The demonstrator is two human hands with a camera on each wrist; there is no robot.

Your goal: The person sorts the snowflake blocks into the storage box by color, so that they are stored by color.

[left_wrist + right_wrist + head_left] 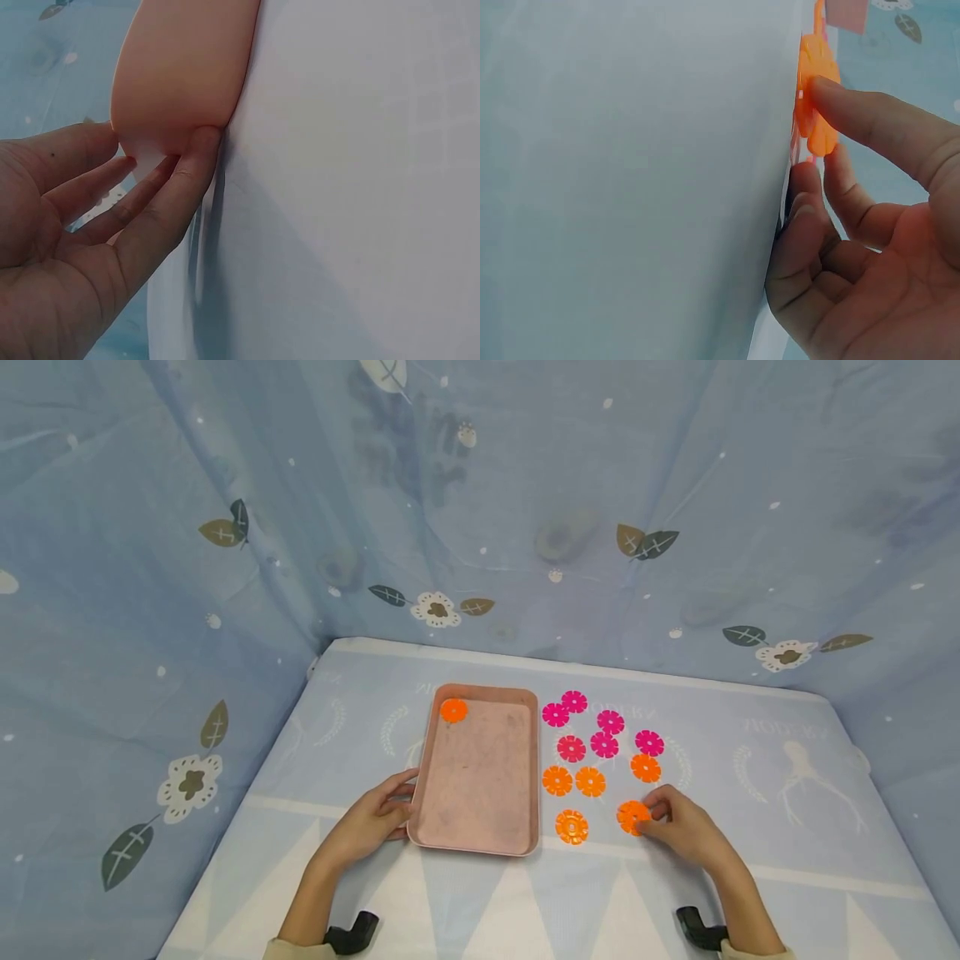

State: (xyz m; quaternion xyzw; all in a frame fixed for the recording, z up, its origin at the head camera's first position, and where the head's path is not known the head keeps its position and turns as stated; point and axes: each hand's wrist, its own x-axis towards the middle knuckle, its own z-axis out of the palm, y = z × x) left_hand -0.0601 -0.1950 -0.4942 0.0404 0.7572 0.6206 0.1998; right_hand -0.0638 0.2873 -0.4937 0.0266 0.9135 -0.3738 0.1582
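A shallow pink tray (476, 777) lies on the cloth-covered table, with one orange notched plastic disc (453, 710) in its far left corner. My left hand (371, 818) rests against the tray's near left side; in the left wrist view its fairly straight fingers (199, 154) touch the tray wall (180, 67). To the right of the tray, my right hand (686, 831) pinches an orange notched disc (632, 817) at its right edge. Its thumb (832, 94) lies on the disc's face in the right wrist view. Another orange disc (572, 827) lies left of that hand.
Several pink notched discs (604, 744) lie beyond the right hand, beside the tray. Orange discs (590, 782) lie nearer, close to the tray's right rim. A blue patterned curtain (525, 527) rises behind the table. Black wrist mounts (352, 935) sit by both wrists.
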